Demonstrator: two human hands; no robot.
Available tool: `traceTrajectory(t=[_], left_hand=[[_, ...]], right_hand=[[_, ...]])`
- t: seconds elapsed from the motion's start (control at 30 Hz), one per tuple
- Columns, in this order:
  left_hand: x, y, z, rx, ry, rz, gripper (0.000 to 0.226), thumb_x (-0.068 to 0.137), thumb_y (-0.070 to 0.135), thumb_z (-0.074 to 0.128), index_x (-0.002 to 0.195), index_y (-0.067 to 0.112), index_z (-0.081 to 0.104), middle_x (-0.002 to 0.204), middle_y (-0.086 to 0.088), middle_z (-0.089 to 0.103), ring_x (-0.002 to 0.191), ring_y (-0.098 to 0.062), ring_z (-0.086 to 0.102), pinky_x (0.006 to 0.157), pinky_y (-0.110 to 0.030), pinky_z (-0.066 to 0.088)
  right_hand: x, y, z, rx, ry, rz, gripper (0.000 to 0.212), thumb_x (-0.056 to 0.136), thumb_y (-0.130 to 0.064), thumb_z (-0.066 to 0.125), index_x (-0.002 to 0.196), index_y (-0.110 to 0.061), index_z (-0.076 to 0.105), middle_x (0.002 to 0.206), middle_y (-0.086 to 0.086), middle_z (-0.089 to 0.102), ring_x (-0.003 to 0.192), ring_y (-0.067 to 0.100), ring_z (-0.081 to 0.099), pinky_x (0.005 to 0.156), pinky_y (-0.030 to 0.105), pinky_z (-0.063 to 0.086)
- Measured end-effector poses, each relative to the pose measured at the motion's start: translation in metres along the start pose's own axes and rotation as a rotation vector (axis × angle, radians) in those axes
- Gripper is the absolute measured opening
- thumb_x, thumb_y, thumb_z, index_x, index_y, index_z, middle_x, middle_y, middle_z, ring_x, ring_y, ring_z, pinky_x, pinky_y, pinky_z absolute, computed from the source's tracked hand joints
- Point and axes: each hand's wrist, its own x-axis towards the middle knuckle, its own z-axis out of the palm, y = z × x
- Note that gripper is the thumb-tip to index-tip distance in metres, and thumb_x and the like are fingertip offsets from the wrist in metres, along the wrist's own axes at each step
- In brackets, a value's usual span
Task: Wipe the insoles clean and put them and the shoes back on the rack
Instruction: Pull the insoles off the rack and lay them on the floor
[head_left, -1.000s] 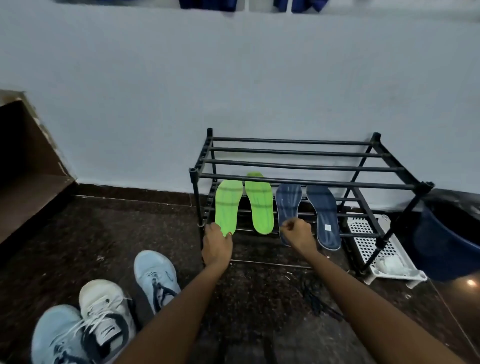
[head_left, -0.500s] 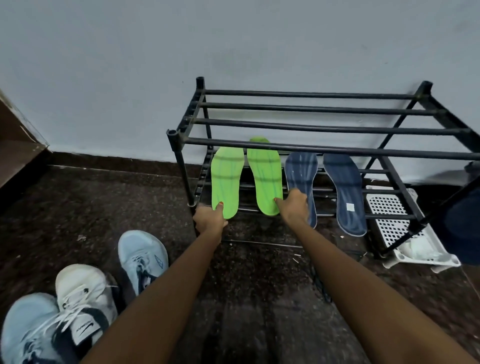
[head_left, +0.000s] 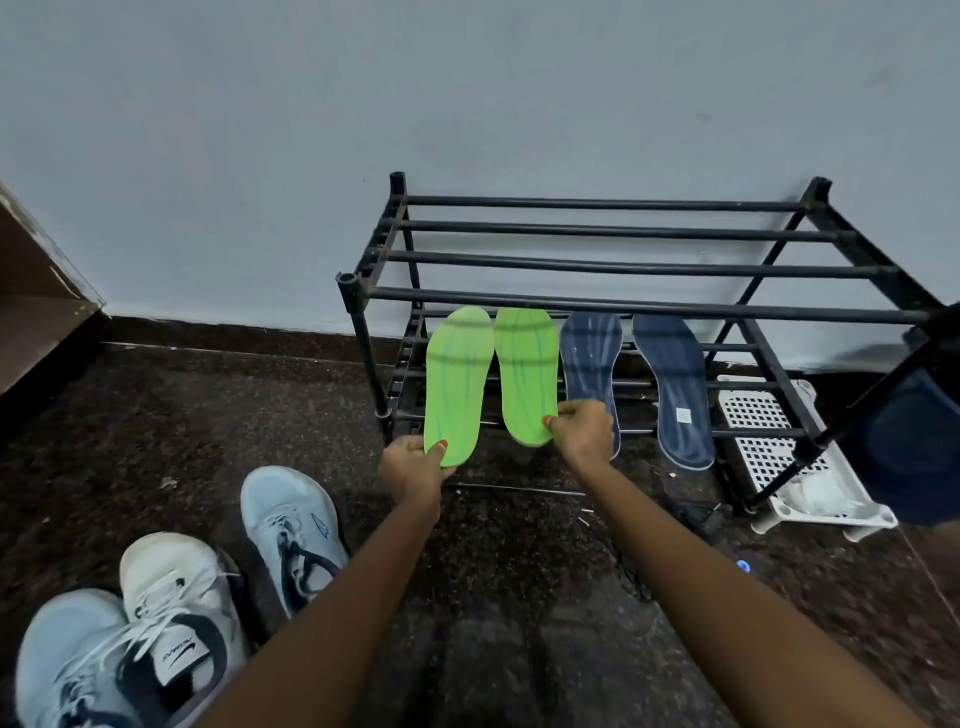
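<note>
Two green insoles lie on the lower shelf of a black metal rack (head_left: 623, 304). My left hand (head_left: 413, 467) pinches the heel of the left green insole (head_left: 457, 379). My right hand (head_left: 584, 428) pinches the heel of the right green insole (head_left: 527, 369). To their right, two dark blue insoles (head_left: 592, 358) (head_left: 672, 384) rest on the same shelf. On the floor at lower left stand a light blue shoe (head_left: 291, 525), a white shoe (head_left: 174, 603) and another light blue shoe (head_left: 67, 665).
A white perforated tray (head_left: 779, 457) with a white cloth lies on the floor under the rack's right end. A dark blue bucket (head_left: 914, 441) stands at the right edge. A brown wooden step (head_left: 36, 312) is at left. A pale wall runs behind the rack.
My right hand left the blue insole and now pinches the right green insole. My left hand took hold of the left green insole's heel. The camera came closer, then drew back a little.
</note>
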Motion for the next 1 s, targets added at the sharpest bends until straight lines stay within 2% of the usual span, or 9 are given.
traceTrajectory(t=[0.1, 0.2, 0.33, 0.47, 0.57, 0.6, 0.73, 0.87, 1.0], left_hand=[[-0.019, -0.005, -0.017, -0.02, -0.01, 0.019, 0.019, 0.084, -0.005, 0.062, 0.102, -0.009, 0.059, 0.105, -0.026, 0.063, 0.091, -0.038, 0.064, 0.068, -0.037, 0.054], [-0.038, -0.014, -0.037, -0.042, -0.004, 0.029, 0.015, 0.083, -0.005, 0.063, 0.097, -0.008, 0.059, 0.097, -0.024, 0.064, 0.08, -0.032, 0.062, 0.05, -0.026, 0.056], [-0.064, -0.04, -0.068, -0.043, -0.002, 0.069, 0.009, 0.083, -0.004, 0.063, 0.087, -0.001, 0.056, 0.09, -0.021, 0.063, 0.078, -0.031, 0.06, 0.043, -0.02, 0.053], [-0.085, -0.086, -0.099, -0.01, -0.015, 0.046, 0.009, 0.083, -0.005, 0.063, 0.081, 0.001, 0.056, 0.08, -0.014, 0.06, 0.076, -0.032, 0.06, 0.053, -0.03, 0.056], [-0.097, -0.129, -0.122, 0.086, 0.001, 0.025, 0.007, 0.08, -0.005, 0.067, 0.081, -0.004, 0.06, 0.071, -0.012, 0.061, 0.075, -0.035, 0.062, 0.067, -0.041, 0.054], [-0.101, -0.141, -0.128, 0.133, 0.026, 0.037, 0.007, 0.078, -0.005, 0.069, 0.081, -0.005, 0.062, 0.07, -0.012, 0.061, 0.073, -0.033, 0.062, 0.067, -0.041, 0.053], [-0.112, -0.177, -0.142, 0.203, 0.07, 0.052, 0.008, 0.075, -0.008, 0.069, 0.081, -0.01, 0.065, 0.071, -0.014, 0.061, 0.059, -0.021, 0.054, 0.05, -0.02, 0.044], [-0.106, -0.204, -0.141, 0.254, 0.071, -0.025, 0.01, 0.076, -0.004, 0.071, 0.082, -0.01, 0.065, 0.075, -0.019, 0.065, 0.07, -0.026, 0.058, 0.066, -0.039, 0.047], [-0.094, -0.223, -0.128, 0.278, 0.105, -0.088, 0.013, 0.076, -0.001, 0.072, 0.085, -0.009, 0.065, 0.082, -0.024, 0.068, 0.07, -0.026, 0.059, 0.069, -0.04, 0.049]], right_hand=[[-0.02, 0.009, -0.011, 0.056, -0.012, 0.01, 0.023, 0.081, -0.012, 0.068, 0.103, -0.006, 0.068, 0.101, 0.011, 0.069, 0.095, 0.028, 0.062, 0.082, 0.032, 0.047], [-0.042, 0.021, -0.024, 0.092, -0.027, 0.004, 0.021, 0.081, -0.012, 0.069, 0.101, -0.005, 0.068, 0.095, 0.009, 0.07, 0.092, 0.025, 0.064, 0.084, 0.033, 0.048], [-0.076, 0.042, -0.037, 0.12, -0.062, -0.013, 0.012, 0.079, -0.007, 0.069, 0.091, -0.003, 0.069, 0.067, 0.001, 0.062, 0.075, 0.017, 0.059, 0.078, 0.032, 0.049], [-0.109, 0.074, -0.041, 0.108, -0.121, -0.035, 0.007, 0.079, -0.003, 0.068, 0.084, -0.007, 0.067, 0.058, -0.005, 0.056, 0.069, 0.016, 0.057, 0.071, 0.028, 0.047], [-0.134, 0.105, -0.033, 0.071, -0.145, -0.038, 0.015, 0.077, -0.002, 0.069, 0.074, -0.016, 0.064, 0.057, -0.005, 0.058, 0.067, 0.017, 0.058, 0.071, 0.031, 0.047], [-0.141, 0.116, -0.028, 0.065, -0.151, -0.038, 0.021, 0.076, -0.001, 0.069, 0.069, -0.02, 0.062, 0.056, -0.007, 0.058, 0.067, 0.017, 0.058, 0.07, 0.031, 0.047], [-0.161, 0.157, -0.009, 0.038, -0.208, 0.043, 0.027, 0.075, -0.003, 0.07, 0.068, -0.027, 0.06, 0.062, -0.01, 0.061, 0.071, 0.018, 0.061, 0.072, 0.031, 0.048], [-0.166, 0.197, 0.009, 0.003, -0.272, 0.115, 0.03, 0.075, -0.005, 0.071, 0.067, -0.031, 0.058, 0.065, -0.004, 0.063, 0.075, 0.021, 0.063, 0.074, 0.034, 0.049], [-0.162, 0.22, 0.027, -0.026, -0.284, 0.209, 0.03, 0.075, -0.004, 0.071, 0.06, -0.026, 0.056, 0.06, -0.006, 0.059, 0.077, 0.022, 0.062, 0.078, 0.034, 0.049]])
